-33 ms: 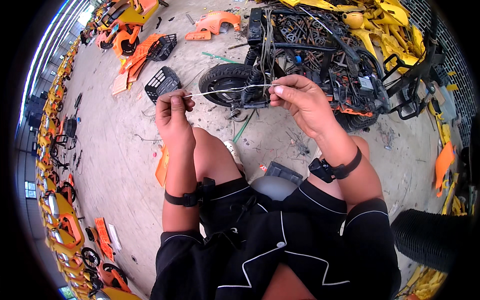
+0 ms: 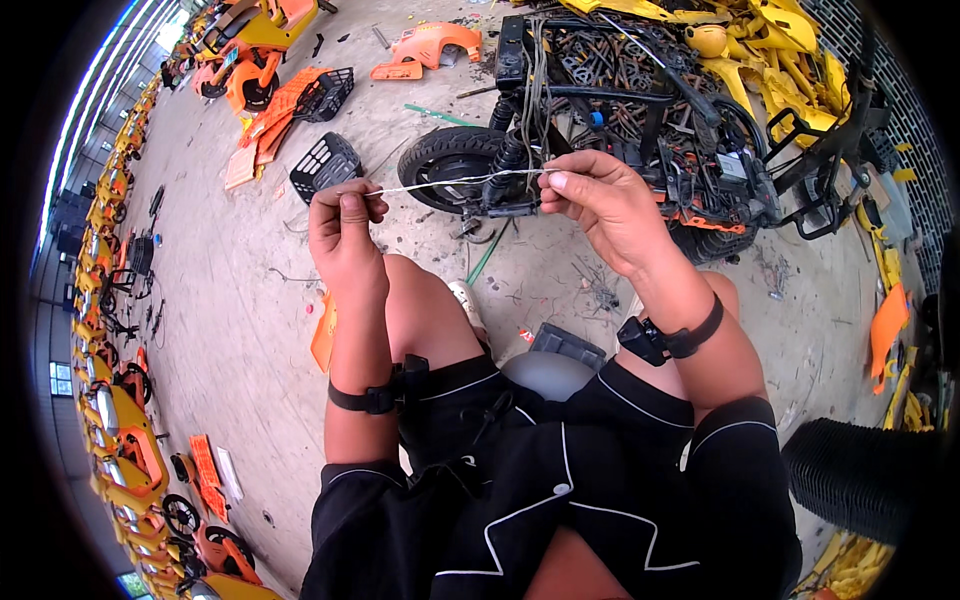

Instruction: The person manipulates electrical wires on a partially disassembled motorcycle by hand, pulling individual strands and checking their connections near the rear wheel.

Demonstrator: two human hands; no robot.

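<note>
1. Concrete floor (image 2: 255, 350) spreads beneath the hands; yellow panels (image 2: 785, 50) are heaped well beyond the right hand (image 2: 605, 205).
2. A thin pale strand (image 2: 425, 185) spans the gap between both hands, its long axis running left to right, rising slightly toward the right.
3. The left hand (image 2: 347, 230) pinches the strand's left part between thumb and fingers.
4. The right hand pinches its right part likewise.
5. Beyond the strand, between the hands, stands a black wheel (image 2: 425, 150).

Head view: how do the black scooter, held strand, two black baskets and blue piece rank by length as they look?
1. Scooter
2. Strand
3. Upper basket and lower basket: too alike to rank
4. Blue piece
</note>
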